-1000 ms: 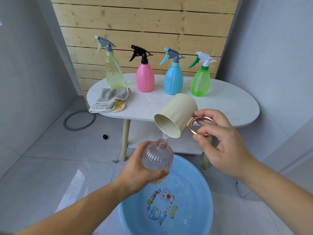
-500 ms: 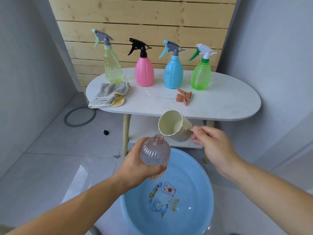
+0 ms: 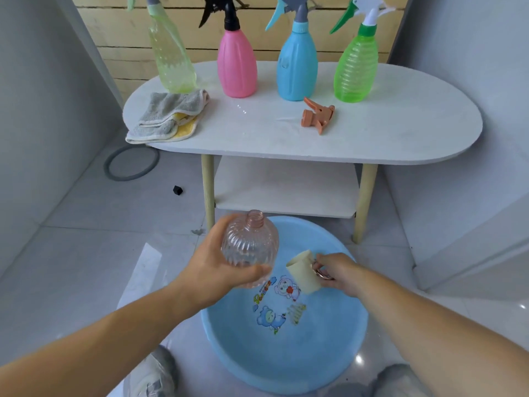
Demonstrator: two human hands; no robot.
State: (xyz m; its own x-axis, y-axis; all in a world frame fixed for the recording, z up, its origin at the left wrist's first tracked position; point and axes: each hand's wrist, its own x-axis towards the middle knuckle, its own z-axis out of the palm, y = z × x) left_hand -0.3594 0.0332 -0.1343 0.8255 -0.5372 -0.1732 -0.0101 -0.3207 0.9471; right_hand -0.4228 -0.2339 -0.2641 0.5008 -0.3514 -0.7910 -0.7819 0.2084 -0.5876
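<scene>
White oval table (image 3: 400,130) is standing at the back, carrying a row of spray bottles (image 3: 297,73), a folded cloth (image 3: 169,116) and a loose orange spray head (image 3: 317,114). Blue basin (image 3: 329,353) is sitting on the floor tiles in front of it, under both hands.

Risks, as judged:
- Left hand (image 3: 211,270) is wrapping its fingers round the ribbed pink bottle (image 3: 249,245) and holding it, neck uncapped and leaning away, above the basin's left side. Wet plastic could be slipping in that grip, or the lean could be tipping water onto the tiles.
- Right hand (image 3: 340,270) is pinching the cream cup (image 3: 303,272) by its metal ring handle, low inside the basin. A hasty scoop could be slopping water over the rim, and a pour at so narrow a neck could be missing.

Contents:
- Basin is holding shallow clear water over a cartoon print.
- Pink bottle is seemingly holding some water, level unclear.
- Cup's inside is facing away, so its fill cannot be told.
</scene>
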